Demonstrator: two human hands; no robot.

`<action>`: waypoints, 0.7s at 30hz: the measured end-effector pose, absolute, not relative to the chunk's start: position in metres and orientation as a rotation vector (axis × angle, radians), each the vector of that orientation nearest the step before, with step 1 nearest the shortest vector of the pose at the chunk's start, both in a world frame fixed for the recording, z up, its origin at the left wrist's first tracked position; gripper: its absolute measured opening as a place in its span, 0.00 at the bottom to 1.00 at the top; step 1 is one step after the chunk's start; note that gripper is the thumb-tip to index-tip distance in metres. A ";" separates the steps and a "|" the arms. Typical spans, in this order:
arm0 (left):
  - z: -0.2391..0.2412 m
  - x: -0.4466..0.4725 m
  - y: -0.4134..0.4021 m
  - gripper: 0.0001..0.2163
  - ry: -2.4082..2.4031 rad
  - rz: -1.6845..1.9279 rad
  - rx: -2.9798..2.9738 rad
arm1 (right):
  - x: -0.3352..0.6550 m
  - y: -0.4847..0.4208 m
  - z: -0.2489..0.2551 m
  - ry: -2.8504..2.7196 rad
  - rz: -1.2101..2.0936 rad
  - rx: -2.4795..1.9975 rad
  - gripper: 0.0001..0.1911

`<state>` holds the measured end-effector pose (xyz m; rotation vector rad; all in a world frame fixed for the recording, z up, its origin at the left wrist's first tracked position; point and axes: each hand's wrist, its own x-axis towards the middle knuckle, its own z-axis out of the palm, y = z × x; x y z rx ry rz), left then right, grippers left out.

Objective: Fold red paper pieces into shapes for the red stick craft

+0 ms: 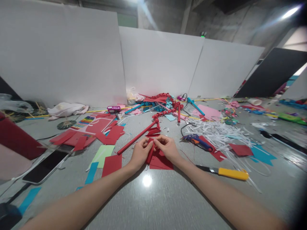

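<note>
Both hands meet at the middle of the table over a narrow red paper strip [150, 156]. My left hand [141, 150] pinches it from the left between thumb and finger. From the other side my right hand [168, 147] closes on the same strip, thumbs almost touching. Under the right hand lie red paper sheets [161, 163]. Just beyond the fingers are folded red pieces [153, 131], joined toward a red paper chain [165, 112]. A rolled red paper tube [136, 138] slants away to the left of the hands.
A yellow-handled utility knife [232, 173] and a blue glue gun [198, 142] lie right. White paper shreds [213, 131] spread behind them. At left are a phone [46, 166], red sheets [114, 135] and a green sheet [103, 155]. White panels [160, 60] stand along the back.
</note>
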<state>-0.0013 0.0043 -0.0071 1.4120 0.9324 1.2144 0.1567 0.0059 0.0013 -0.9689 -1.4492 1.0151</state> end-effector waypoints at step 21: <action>-0.005 -0.002 0.004 0.14 0.910 1.211 1.355 | 0.157 0.005 0.012 -1.440 1.083 -0.908 0.18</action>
